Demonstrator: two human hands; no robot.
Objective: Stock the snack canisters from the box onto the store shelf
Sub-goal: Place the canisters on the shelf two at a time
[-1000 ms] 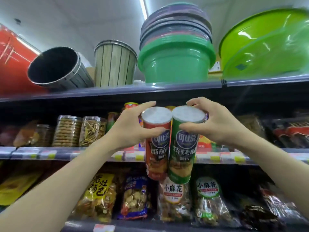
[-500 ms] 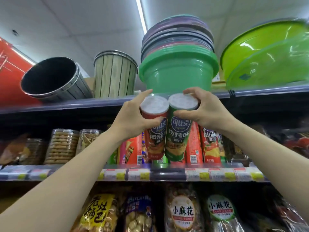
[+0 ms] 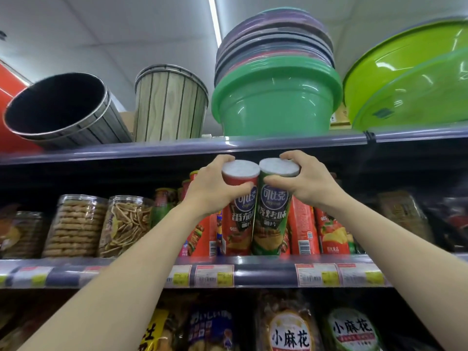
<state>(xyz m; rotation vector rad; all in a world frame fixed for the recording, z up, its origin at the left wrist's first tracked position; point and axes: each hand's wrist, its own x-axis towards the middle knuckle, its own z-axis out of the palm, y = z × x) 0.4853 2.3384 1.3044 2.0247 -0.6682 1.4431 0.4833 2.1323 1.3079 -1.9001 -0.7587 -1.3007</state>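
The left hand is wrapped around the top of a red canister; the right hand likewise clasps a green canister touching it. Both canister bases meet the shelf edge below the hands, with more red canisters standing just behind.

On the top shelf a dark bin lies tipped on its side at far left, beside an upright wood-grain bin, a stack of basins with a green basin lowest, and lime-green tubs leaning at right. Lower down at left stand two clear jars, a biscuit jar and just beside it a jar of fried sticks. Yellow-tagged price labels line the rail, and snack bags hang beneath.
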